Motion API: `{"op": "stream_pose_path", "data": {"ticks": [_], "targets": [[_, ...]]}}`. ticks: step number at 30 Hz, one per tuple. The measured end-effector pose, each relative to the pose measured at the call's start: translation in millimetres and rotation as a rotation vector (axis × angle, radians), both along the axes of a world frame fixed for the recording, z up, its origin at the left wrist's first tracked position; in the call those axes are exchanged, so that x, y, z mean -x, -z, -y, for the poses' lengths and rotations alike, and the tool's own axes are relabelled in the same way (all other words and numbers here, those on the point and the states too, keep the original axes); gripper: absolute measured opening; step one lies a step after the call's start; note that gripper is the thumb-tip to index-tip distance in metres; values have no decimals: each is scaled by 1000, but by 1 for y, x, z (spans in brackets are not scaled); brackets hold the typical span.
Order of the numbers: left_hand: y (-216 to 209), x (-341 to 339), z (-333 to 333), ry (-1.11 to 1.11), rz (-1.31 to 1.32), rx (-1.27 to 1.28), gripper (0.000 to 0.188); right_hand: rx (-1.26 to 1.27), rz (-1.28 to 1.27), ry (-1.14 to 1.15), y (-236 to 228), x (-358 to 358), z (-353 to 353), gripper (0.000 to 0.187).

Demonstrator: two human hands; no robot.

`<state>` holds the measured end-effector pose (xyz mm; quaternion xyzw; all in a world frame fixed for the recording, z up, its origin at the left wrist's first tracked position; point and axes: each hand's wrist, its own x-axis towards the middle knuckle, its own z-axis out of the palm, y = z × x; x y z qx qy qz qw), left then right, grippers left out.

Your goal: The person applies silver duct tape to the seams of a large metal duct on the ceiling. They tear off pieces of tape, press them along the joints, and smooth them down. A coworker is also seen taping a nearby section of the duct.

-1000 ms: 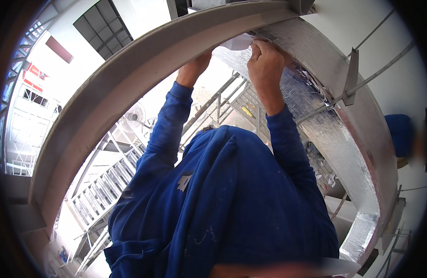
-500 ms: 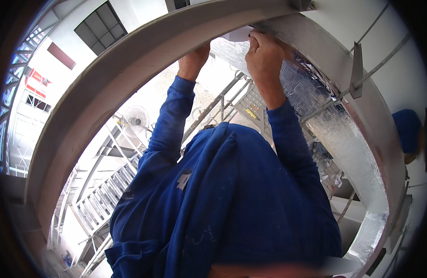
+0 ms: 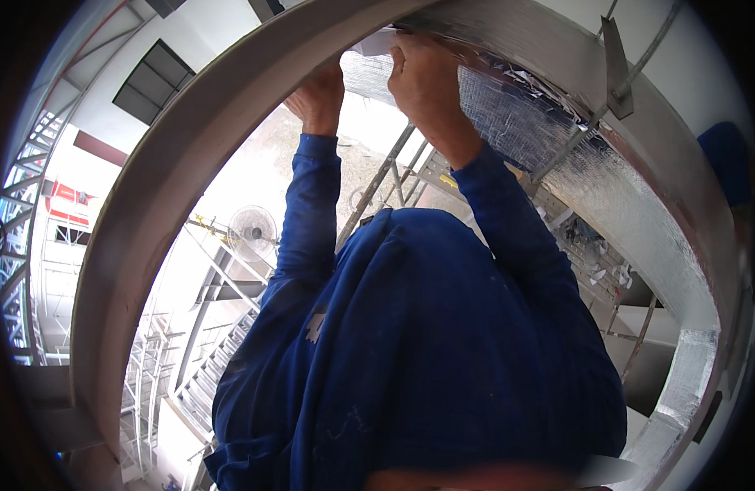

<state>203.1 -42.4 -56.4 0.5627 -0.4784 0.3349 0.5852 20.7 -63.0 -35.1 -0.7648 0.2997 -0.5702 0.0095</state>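
Observation:
Both arms, in dark blue sleeves, reach up to the top of the view. My right hand (image 3: 427, 86) has its fingers curled and thumb pressed in, pinching the edge of a white sheet (image 3: 376, 41). The sheet lies between my hands, partly hidden by a curved grey beam (image 3: 173, 172). My left hand (image 3: 318, 94) is raised just left of the sheet, its fingers hidden behind the beam. Beside my right hand runs a surface covered in silver foil (image 3: 508, 110), with torn, ragged strips (image 3: 545, 86) along its upper edge.
A metal rod (image 3: 578, 135) with a flat bracket (image 3: 617, 69) crosses the foil-covered part on the right. Below are scaffold poles (image 3: 376, 188), a standing fan (image 3: 252, 233), stairs (image 3: 218, 368) and scattered scraps (image 3: 590, 245). A blue rounded shape (image 3: 725, 164) sits at the right rim.
The whole view has shifted, so my hands and the white sheet appear farther left and slightly higher. My right hand keeps its pinched pose; my left hand stays by the beam.

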Motion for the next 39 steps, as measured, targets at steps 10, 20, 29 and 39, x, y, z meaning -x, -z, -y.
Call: {"op": "stream_pose_path", "data": {"ticks": [10,20,29,39], "targets": [[-6,7,16,-74,8,-11,45,-7,18,-7,4,-6,6,10],[-4,8,21,-68,-4,-26,58,7,23,10,2,-8,3,14],[-4,13,23,-23,15,-62,37,-39,33,-1,3,-6,-6,14],[-10,10,18,41,-38,-181,38,-135,38,68,0,-9,-18,30]]}}
